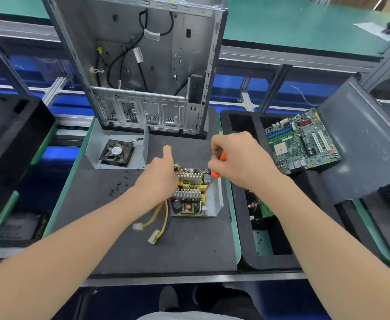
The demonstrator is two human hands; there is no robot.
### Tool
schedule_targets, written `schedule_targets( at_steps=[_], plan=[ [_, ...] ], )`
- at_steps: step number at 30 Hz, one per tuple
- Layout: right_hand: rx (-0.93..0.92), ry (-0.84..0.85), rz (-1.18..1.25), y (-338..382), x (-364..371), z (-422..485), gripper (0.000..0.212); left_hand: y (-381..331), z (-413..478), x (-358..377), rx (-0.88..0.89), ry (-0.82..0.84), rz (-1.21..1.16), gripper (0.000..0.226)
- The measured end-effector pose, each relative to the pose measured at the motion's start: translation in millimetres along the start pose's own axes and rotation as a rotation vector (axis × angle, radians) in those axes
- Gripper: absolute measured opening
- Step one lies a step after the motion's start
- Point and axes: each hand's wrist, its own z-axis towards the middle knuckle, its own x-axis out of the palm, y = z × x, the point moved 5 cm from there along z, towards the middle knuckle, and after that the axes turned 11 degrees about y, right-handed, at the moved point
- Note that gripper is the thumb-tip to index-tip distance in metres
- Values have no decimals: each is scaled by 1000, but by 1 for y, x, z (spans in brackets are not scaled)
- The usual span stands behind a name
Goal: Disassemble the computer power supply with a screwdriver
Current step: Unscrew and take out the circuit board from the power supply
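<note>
While hands flank it, power supply (195, 192) lies between.

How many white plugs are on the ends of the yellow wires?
2. One white plug lies left of the other, both on the mat near the left arm. More may hide under the left hand.

The screwdriver (220, 161) has an orange and black handle. The power supply (195, 192) shows a yellow board, silver finned heatsinks and yellow and purple wires. The worktop (124, 239) mat is dark grey, edged green. The motherboard (301, 140) is green; the fan (116, 153) black.
</note>
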Motion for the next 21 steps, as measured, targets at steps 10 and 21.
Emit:
schedule_targets(
  at_steps=[10,21],
  plan=[
    [20,-91,-72,-4,-1,15,10,-26,9,-9,306,-121,164,51],
    [51,-46,-71,-13,10,26,10,-32,44,19,395,210,-119,63]
  ],
)
